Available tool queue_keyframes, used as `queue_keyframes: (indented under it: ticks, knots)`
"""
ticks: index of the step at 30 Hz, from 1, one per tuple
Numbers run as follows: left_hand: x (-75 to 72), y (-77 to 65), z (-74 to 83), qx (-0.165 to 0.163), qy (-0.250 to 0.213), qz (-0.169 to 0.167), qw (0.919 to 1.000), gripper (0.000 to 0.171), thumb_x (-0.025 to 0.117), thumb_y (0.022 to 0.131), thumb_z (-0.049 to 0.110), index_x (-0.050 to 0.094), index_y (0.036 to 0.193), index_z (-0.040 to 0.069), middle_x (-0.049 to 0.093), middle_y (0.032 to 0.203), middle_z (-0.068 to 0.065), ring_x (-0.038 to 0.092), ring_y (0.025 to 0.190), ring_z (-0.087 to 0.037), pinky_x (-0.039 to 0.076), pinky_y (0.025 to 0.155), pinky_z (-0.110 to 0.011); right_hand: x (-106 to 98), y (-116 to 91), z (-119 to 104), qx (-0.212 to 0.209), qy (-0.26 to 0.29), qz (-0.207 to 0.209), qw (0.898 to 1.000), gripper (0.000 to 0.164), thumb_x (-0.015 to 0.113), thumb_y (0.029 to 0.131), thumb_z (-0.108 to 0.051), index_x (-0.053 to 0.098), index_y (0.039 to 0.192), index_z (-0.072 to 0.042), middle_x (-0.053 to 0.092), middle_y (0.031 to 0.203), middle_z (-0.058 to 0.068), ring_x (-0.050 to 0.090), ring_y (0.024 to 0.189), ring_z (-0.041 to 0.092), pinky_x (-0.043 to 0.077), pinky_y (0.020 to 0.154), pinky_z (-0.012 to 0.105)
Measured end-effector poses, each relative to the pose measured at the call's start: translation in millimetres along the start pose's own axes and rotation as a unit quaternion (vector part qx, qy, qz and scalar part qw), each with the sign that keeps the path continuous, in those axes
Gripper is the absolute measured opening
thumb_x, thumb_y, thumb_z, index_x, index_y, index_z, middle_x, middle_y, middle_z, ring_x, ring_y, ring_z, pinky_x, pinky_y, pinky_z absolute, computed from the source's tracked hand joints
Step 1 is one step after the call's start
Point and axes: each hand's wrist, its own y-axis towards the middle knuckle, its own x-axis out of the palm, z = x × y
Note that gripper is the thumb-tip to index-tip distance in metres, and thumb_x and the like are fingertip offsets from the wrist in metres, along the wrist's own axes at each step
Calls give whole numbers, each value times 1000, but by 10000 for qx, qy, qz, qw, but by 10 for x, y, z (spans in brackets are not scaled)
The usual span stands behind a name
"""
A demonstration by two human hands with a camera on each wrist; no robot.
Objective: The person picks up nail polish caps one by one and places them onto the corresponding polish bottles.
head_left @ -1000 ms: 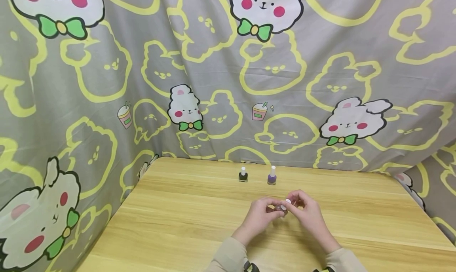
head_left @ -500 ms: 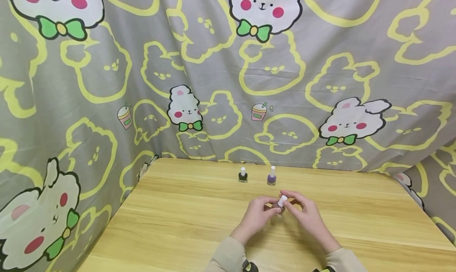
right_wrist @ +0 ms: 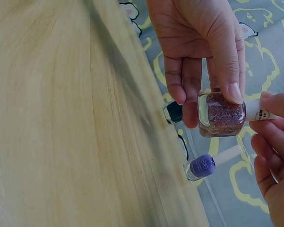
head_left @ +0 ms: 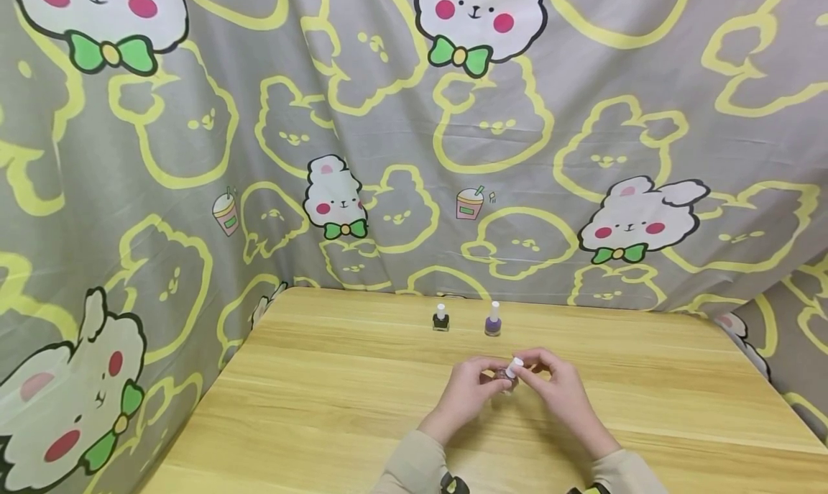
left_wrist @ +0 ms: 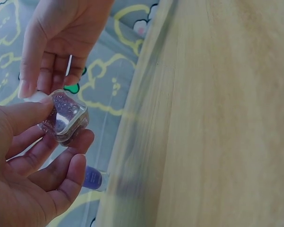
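Between my hands is a glass nail polish bottle (right_wrist: 222, 116) filled with dark pinkish glitter. My left hand (head_left: 467, 390) holds its body between thumb and fingers. My right hand (head_left: 561, 393) pinches the white cap (right_wrist: 258, 110), which meets the bottle's neck and bears small printing. In the head view the bottle is tilted, held over the table in front of the person. In the left wrist view, the bottle's clear base faces the camera, and fingers hide much of the cap. Beyond the hands, a purple nail polish bottle (head_left: 493, 326) stands upright with its white cap on.
A black nail polish bottle (head_left: 441, 322) with a white cap stands left of the purple one, toward the back of the wooden table (head_left: 310, 379). Grey patterned cloth (head_left: 401, 134) hangs behind the table and along its left side.
A second ago, fingers covered more of the held bottle and its white top. The cap has since swung up into clearer view, between the hands. Both standing bottles have stayed put.
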Motion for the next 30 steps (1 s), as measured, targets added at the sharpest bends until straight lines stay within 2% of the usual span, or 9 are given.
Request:
queue_keyframes:
  ticks: [4, 9, 20, 30]
  knots:
    - [13, -2, -1, 11, -15, 28, 10000, 28, 73, 85, 20, 71, 110, 9, 69, 109, -5, 65, 78, 0, 52, 68, -12, 2, -2, -18, 140, -61, 106, 9998, 9, 77, 83, -15, 70, 88, -13, 70, 80, -3, 55, 73, -1, 48, 68, 20]
    - [17, -13, 9, 55, 58, 85, 9999, 25, 75, 83, 20, 72, 106, 10, 70, 107, -4, 65, 78, -1, 52, 68, -11, 16, -8, -20, 297, -141, 190, 9993, 11, 78, 81, -14, 69, 86, -12, 70, 79, -3, 56, 72, -2, 49, 69, 19]
    - [43, -15, 24, -33, 306, 366, 9989, 19, 80, 78, 19, 73, 94, 12, 71, 100, 0, 61, 76, 1, 50, 66, -11, 39, -22, -63, 320, -356, 405, 9980, 14, 81, 78, -13, 67, 80, -12, 69, 75, -3, 56, 70, -4, 49, 68, 18]
    - [62, -21, 29, 45, 115, 553, 9984, 18, 82, 76, 14, 71, 91, 11, 70, 96, 0, 61, 73, 3, 51, 65, -11, 61, -28, -78, 358, -412, 602, 9967, 17, 84, 75, -17, 67, 77, -14, 69, 71, -4, 56, 68, -4, 47, 66, 17]
